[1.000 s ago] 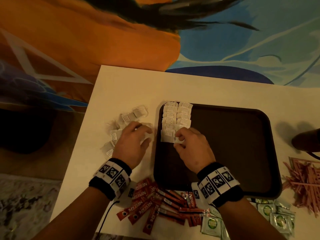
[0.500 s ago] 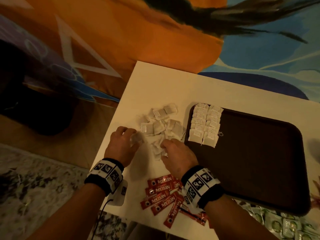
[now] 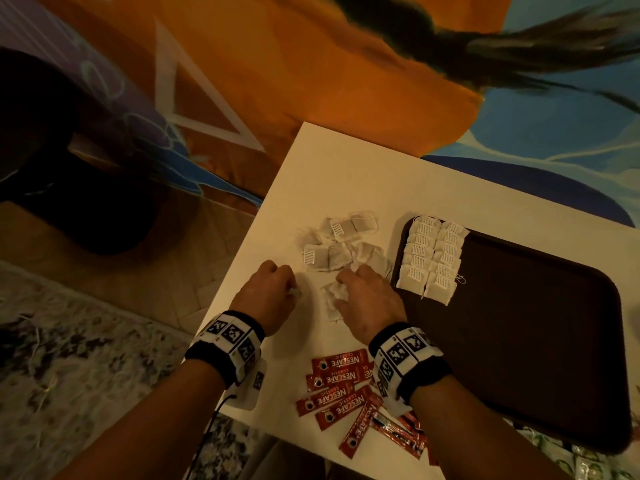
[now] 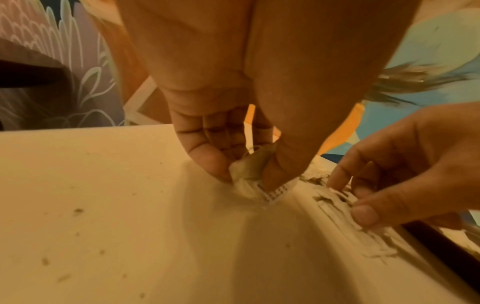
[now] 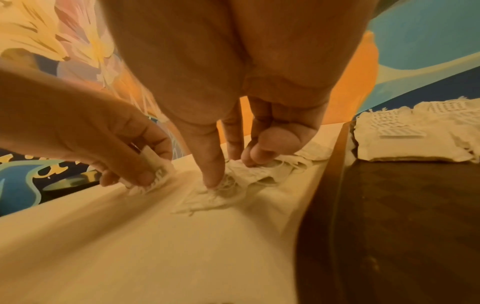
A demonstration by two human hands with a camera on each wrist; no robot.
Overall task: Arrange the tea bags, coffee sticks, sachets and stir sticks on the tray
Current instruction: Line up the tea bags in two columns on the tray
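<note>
A dark brown tray [image 3: 519,341] lies on the white table [image 3: 346,174]. Two neat rows of tea bags [image 3: 431,258] fill its far left corner. A loose pile of tea bags [image 3: 339,251] lies on the table left of the tray. My left hand [image 3: 294,291] pinches one tea bag [image 4: 246,166] between thumb and fingers, just above the table. My right hand [image 3: 341,289] has its thumb and curled fingertips down on a crumpled tea bag [image 5: 207,197] at the pile's near edge, pinching it. Red coffee sticks [image 3: 339,386] lie by my right wrist.
Green sachets [image 3: 588,462] show at the bottom right, below the tray. The table's left edge [image 3: 242,271] runs close beside my left hand, with a patterned rug and wooden floor beyond. Most of the tray floor is bare.
My right hand left the tea bag rows on the tray and came down on the loose pile. My left hand drew back towards me with one tea bag pinched. The head view swung left.
</note>
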